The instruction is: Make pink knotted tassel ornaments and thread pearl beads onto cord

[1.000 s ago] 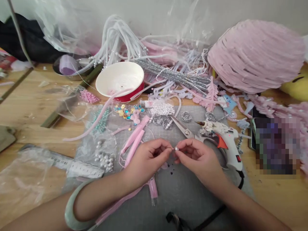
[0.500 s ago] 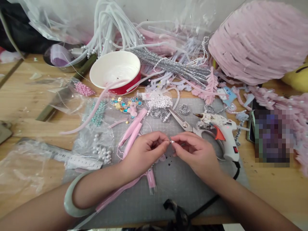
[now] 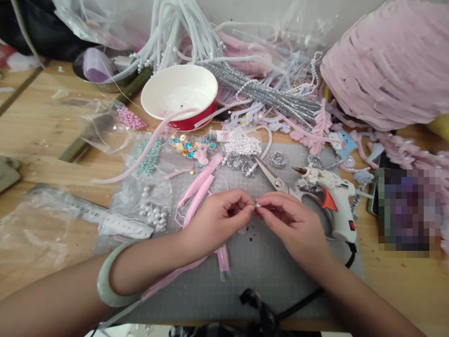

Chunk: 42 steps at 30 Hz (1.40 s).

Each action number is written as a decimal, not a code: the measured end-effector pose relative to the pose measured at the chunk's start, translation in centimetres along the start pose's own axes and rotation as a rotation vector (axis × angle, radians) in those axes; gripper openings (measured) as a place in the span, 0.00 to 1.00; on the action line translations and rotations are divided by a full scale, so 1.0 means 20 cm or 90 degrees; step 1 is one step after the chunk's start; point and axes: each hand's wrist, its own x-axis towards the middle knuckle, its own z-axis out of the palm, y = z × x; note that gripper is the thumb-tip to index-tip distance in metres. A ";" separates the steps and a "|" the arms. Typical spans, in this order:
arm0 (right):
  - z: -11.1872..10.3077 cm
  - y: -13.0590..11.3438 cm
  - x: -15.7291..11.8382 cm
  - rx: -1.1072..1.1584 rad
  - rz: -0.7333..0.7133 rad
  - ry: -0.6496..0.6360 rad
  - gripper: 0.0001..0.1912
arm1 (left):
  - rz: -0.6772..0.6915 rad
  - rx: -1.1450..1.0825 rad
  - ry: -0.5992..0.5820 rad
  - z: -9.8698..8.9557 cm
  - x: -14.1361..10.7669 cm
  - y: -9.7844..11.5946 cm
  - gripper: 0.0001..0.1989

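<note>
Over the middle of the grey cutting mat [image 3: 280, 281], my left hand [image 3: 224, 217] and my right hand [image 3: 289, 222] meet fingertip to fingertip. Both are closed in a pinch. Between them shows a tiny shiny silvery-white bead [image 3: 257, 205], its shape too small to make out fully. My right thumb and forefinger are on it; what the left fingers pinch beside it is hidden. Pink strips [image 3: 198, 187] lie behind and under my left hand. Scissors [image 3: 275, 180] with open blades rest beyond my right hand, beside a white glue gun [image 3: 333, 201] with an orange trigger.
Behind stand a red-and-white bowl [image 3: 206, 114] and a bundle of silver pipe cleaners [image 3: 266, 91]. White pearl beads [image 3: 242, 146], silver coils [image 3: 278, 160] and gold and blue gems [image 3: 191, 147] lie on the mat. A ruler [image 3: 115, 222] is at left, a phone [image 3: 403, 206] at right.
The view has shifted slightly, so the things on the table appear a little further right. My hands keep nearly the same pinch, fingertips now closer together around the bead.
</note>
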 end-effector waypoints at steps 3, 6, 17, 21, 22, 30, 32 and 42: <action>0.00 0.00 0.00 0.000 -0.021 0.010 0.07 | 0.005 0.005 -0.008 0.00 0.00 -0.01 0.06; -0.01 0.00 0.00 -0.015 -0.044 0.020 0.08 | 0.012 0.014 -0.006 0.00 0.00 -0.01 0.06; 0.00 0.00 0.01 -0.065 -0.115 0.026 0.11 | 0.014 0.049 -0.009 0.00 0.00 -0.01 0.06; -0.01 0.00 0.00 -0.073 -0.124 0.019 0.12 | 0.017 0.061 -0.011 0.00 -0.01 -0.01 0.06; -0.01 0.00 0.00 -0.073 -0.128 0.017 0.12 | 0.017 0.063 -0.011 0.00 -0.01 -0.01 0.06; -0.02 -0.01 0.01 -0.086 -0.157 0.008 0.12 | 0.015 0.061 -0.010 0.00 -0.01 0.00 0.06; -0.02 -0.01 0.01 -0.087 -0.161 0.009 0.12 | 0.017 0.060 -0.008 0.00 0.00 0.00 0.06; -0.02 -0.02 0.01 -0.083 -0.153 0.006 0.11 | 0.007 0.063 -0.010 0.00 0.00 0.00 0.06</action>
